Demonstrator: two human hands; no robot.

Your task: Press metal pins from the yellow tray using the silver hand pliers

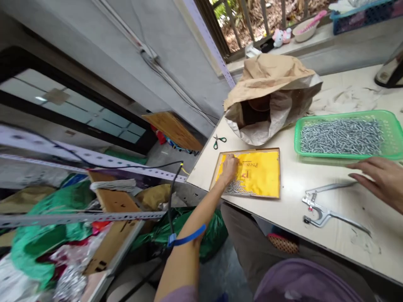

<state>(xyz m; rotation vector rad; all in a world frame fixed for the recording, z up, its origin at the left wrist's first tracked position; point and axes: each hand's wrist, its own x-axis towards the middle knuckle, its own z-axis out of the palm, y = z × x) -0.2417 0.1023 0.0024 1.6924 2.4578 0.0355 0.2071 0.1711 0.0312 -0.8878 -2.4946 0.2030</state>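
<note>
My left hand point(231, 167) is over the left side of a shallow tray point(279, 178) lined with yellow printed plastic point(261, 170). Its fingers are curled closed, and whatever they may hold is hidden. Below it in the tray lies a small heap of silvery metal pins point(238, 187). At the right edge my right hand point(382, 178) hovers, thumb and fingers apart, with nothing visible in it. Close to its fingertips is one handle of a metal hand press plier point(319, 212) lying on the table. Above that hand stands a green plastic basket point(392, 136) full of similar metal pieces point(341, 136).
A large open paper sack point(270, 79) stands behind the tray. Small scissors point(219, 140) lie near the table's left edge. A blue cable tie point(189, 238) and black cable point(171, 197) are by my left forearm. Shelves with bags point(40, 226) stand at left.
</note>
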